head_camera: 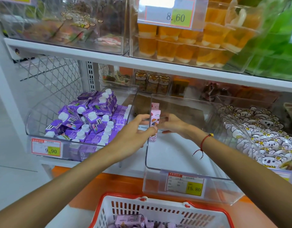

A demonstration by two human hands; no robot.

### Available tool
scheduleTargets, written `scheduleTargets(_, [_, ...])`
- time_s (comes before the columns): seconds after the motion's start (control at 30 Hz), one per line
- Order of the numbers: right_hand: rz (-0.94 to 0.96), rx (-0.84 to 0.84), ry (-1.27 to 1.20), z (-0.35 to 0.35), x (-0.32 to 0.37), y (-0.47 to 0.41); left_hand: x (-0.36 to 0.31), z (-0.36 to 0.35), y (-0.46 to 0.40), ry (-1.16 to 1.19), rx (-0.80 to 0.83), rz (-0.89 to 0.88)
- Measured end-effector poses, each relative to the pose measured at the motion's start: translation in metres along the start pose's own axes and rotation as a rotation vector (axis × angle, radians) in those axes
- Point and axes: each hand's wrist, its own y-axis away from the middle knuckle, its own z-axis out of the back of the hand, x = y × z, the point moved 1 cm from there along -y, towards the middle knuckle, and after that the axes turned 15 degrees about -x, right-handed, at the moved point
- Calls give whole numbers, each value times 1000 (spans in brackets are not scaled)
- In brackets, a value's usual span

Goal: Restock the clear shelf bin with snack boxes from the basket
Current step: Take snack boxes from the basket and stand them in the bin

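Observation:
A clear shelf bin [188, 186] with a 15.80 price tag stands on the lower shelf, nearly bare inside. A pink snack box [154, 120] stands upright against its left wall. My left hand [135, 134] reaches from outside the bin's left wall, fingers curled at the box's lower part. My right hand [173, 124], with a red string on the wrist, is inside the bin and touches the box's right side with its fingers. At the bottom a white basket with a red rim [109, 211] holds several purple-pink snack boxes [130, 219].
Left of the bin, another clear bin [31, 129] is full of purple cartons. To the right lies a bin of koala-print packets [257, 137]. The shelf above [109, 58] carries bins of orange jelly cups [183, 46] and wrapped snacks.

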Motion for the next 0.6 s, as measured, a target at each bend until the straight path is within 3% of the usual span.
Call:
scheduleTargets(0.3, [26, -18, 105, 7, 0, 14, 3, -1, 1, 16, -18, 7])
scheduleTargets(0.37, [77, -46, 136, 14, 6, 25, 3, 1, 5, -31, -92, -33])
scheduleTargets(0.5, [271, -205, 227, 36, 26, 71, -14, 16, 30, -116, -399, -380])
scheduleTargets(0.6, [515, -279, 68, 55, 39, 137, -31, 25, 65, -116, -403, -622])
